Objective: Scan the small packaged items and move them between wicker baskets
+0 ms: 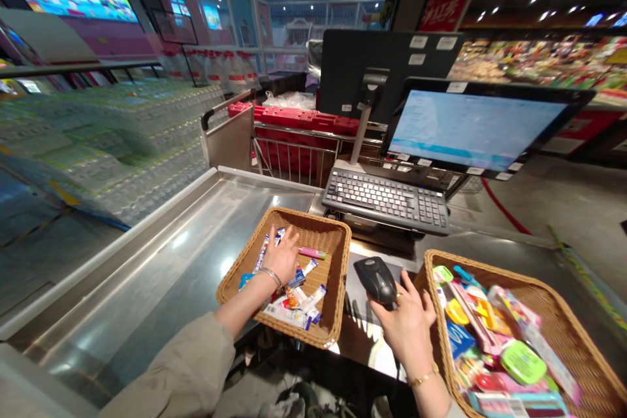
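My left hand reaches down into the left wicker basket, its fingers spread over small wrapped snack packets. Beside its fingertips lies a pink-and-green tube-shaped packet. White and blue sachets are scattered nearer the basket's front. Between the two baskets, my right hand grips a black handheld barcode scanner, with the handle mostly hidden beneath the scanner head and fingers. The right wicker basket stands just beyond that hand, filled with colourful packages, among them a green-lidded container.
Behind the baskets, a black keyboard sits below a lit monitor. The metal counter has a raised edge along the left. Past it stand a cart with red crates and stacked bottle packs.
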Tool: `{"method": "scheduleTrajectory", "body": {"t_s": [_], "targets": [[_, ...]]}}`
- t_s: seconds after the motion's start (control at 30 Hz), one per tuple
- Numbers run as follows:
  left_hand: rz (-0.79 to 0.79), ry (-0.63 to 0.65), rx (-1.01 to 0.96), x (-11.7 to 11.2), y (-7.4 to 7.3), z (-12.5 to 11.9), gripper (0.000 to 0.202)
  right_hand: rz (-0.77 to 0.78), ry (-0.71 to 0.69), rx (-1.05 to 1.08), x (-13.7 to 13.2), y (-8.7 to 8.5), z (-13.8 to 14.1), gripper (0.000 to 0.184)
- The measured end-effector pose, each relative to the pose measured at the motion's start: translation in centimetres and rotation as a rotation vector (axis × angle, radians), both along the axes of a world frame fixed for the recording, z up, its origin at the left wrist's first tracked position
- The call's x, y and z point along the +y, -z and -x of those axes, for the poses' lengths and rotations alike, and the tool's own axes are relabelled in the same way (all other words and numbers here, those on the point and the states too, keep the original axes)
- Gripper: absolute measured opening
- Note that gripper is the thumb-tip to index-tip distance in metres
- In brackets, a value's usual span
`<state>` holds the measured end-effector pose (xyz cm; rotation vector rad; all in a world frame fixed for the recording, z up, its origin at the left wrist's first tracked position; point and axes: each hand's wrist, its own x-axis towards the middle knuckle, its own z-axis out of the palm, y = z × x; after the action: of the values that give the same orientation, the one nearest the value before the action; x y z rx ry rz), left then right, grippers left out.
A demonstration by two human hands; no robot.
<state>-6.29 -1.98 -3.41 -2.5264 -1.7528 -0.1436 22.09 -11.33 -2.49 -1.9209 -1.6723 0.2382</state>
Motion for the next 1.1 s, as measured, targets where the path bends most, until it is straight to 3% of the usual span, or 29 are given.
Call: {"method": "scheduleTrajectory", "body": {"t_s": [0.1,0.17,0.33,0.53,0.93,1.1], "targets": [[0.007,-0.137,-0.128,0.6,-2.2,1.5,0.026,-0.004,-0.011,-0.011,0.0,0.0,0.0,0.03],[0.034,-0.209,-0.193,0.9,-2.6,2.6,0.029,-0.015,-0.021,-0.018,0.1,0.1,0.1,0.029],[0.112,-0.29,-0.134,1.0,-0.8,5.0,0.034,-0.033,-0.038,-0.028,0.0,0.1,0.1,0.028],[0.078,-0.308,-0.046,0.4,1.3,5.6,0.034,-0.034,-0.046,-0.04,-0.1,0.2,0.0,0.027],[-0.064,-0.264,0.139,0.5,1.6,5.2,0.033,-0.006,-0.025,0.01,-0.1,0.0,0.0,0.028],[-0.009,-0.216,0.203,0.8,1.7,5.8,0.034,-0.012,-0.023,-0.001,-0.2,0.5,-0.2,0.029]]}}
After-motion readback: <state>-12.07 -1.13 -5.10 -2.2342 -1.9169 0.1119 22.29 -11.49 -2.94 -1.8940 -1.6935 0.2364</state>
